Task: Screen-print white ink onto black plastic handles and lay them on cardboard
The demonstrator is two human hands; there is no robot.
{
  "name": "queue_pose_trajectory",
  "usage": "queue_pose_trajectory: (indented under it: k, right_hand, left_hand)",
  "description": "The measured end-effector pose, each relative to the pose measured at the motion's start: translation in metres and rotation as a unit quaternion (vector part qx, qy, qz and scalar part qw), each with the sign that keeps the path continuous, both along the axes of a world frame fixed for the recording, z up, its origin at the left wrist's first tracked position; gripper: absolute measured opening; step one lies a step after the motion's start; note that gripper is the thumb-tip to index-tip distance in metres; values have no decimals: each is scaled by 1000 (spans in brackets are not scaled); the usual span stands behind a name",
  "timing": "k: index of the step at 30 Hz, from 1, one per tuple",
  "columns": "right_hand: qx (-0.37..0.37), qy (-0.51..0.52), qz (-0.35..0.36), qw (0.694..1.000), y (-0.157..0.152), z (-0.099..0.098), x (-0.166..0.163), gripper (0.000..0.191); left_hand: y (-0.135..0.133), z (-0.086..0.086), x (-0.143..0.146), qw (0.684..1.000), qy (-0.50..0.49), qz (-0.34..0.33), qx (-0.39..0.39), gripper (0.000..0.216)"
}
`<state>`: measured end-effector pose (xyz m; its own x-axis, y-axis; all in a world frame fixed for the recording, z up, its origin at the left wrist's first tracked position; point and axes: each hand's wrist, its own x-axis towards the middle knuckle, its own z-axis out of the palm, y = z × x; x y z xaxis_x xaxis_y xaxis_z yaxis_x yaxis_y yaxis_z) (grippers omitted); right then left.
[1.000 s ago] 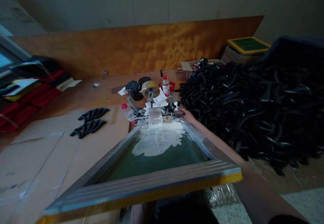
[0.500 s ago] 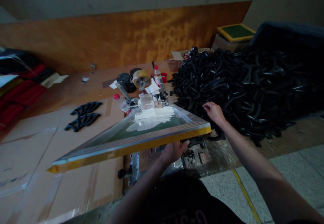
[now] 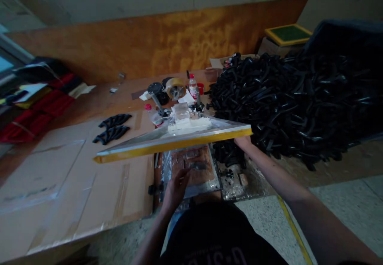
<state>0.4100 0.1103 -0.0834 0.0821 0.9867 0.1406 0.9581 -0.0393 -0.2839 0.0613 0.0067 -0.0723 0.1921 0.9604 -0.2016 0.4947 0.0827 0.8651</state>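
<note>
Now the left hand [image 3: 177,185] is curled over the board [image 3: 203,177]. The frame [image 3: 176,144], tipped up above it, partly hides the right hand [image 3: 243,141] near the black pile [image 3: 287,101]. I can't tell if either holds something.

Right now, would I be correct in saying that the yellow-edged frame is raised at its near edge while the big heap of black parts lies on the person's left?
Not quite: the big heap of black parts lies on the person's right, as the head view shows; the yellow-edged frame is indeed raised at its near edge.
</note>
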Motion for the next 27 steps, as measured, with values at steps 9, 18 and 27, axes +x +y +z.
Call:
queue_pose_trajectory:
  k: [9, 18, 27]
  right_hand:
    - [60, 119, 40, 990, -20, 22, -27, 25]
    - [7, 211, 77, 974, -58, -31, -180, 22]
    - [-18, 105, 117, 987, -56, -24, -170, 27]
  left_hand:
    - [1, -9, -64, 978, -90, 188, 29, 44]
    - [72, 94, -51, 884, -308, 293, 194, 31]
    - [58, 113, -48, 932, -240, 205, 180, 50]
